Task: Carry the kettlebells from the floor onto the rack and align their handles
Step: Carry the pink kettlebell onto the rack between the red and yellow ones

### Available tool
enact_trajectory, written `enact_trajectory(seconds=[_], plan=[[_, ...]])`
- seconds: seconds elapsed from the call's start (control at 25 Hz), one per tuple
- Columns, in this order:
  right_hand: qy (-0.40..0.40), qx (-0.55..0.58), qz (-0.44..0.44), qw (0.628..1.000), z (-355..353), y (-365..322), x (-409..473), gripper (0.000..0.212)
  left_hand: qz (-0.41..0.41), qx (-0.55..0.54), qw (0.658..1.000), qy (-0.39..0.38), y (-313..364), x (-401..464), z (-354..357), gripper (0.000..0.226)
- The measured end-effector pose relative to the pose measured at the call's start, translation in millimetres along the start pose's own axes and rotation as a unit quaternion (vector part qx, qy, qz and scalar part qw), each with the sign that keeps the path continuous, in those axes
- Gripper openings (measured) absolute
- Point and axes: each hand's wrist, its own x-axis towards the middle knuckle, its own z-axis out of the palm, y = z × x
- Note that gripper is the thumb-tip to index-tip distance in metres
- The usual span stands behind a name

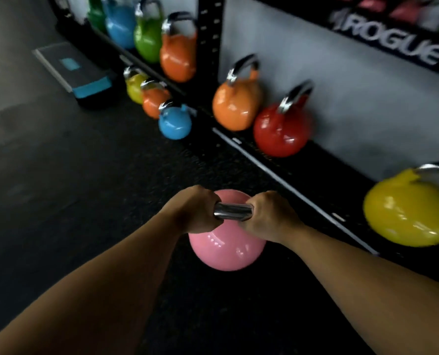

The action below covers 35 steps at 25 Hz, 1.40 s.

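Observation:
Both my hands grip the steel handle of a pink kettlebell (pixel 226 249). My left hand (pixel 196 213) holds the handle's left end and my right hand (pixel 267 217) its right end. The bell hangs over the dark floor just in front of the black rack shelf (pixel 285 183). On that low shelf stand an orange kettlebell (pixel 235 105), a red kettlebell (pixel 281 133) and a yellow kettlebell (pixel 408 208). On the floor further off stand a small blue kettlebell (pixel 174 123), an orange one (pixel 153 99) and a yellow one (pixel 134 87).
A black rack upright (pixel 209 47) splits the shelf. Left of it stand orange (pixel 178 56), green (pixel 147 38) and blue (pixel 119 28) kettlebells. A grey and teal step platform (pixel 77 73) lies on the floor at the back left. Dark rubber floor (pixel 59 175) spreads to my left.

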Motion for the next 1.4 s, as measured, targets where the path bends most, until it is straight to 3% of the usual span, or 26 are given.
enact_trajectory(seconds=[0.24, 0.52, 0.72, 1.08, 1.24, 1.4], plan=[[0.093, -0.017, 0.102, 0.990, -75, 116, 15, 0.018, 0.140, 0.038, 0.989, 0.026, 93, 142, -20, 0.017], [0.218, -0.048, 0.204, 0.953, -102, 200, 44, 0.023, 0.251, 0.091, 0.963, 0.023, 151, 265, -27, 0.019], [0.256, -0.023, 0.275, 0.927, -106, 241, 74, 0.029, 0.320, 0.102, 0.941, 0.049, 175, 342, -25, 0.014], [0.291, 0.026, 0.314, 0.903, -123, 292, 113, 0.016, 0.280, 0.009, 0.959, 0.047, 201, 421, -4, 0.019], [0.249, 0.064, 0.338, 0.905, -134, 308, 132, 0.022, 0.226, -0.007, 0.974, 0.030, 208, 445, -4, 0.019], [0.249, 0.055, 0.345, 0.903, -134, 316, 138, 0.034, 0.221, -0.033, 0.974, 0.023, 207, 454, -5, 0.014]])
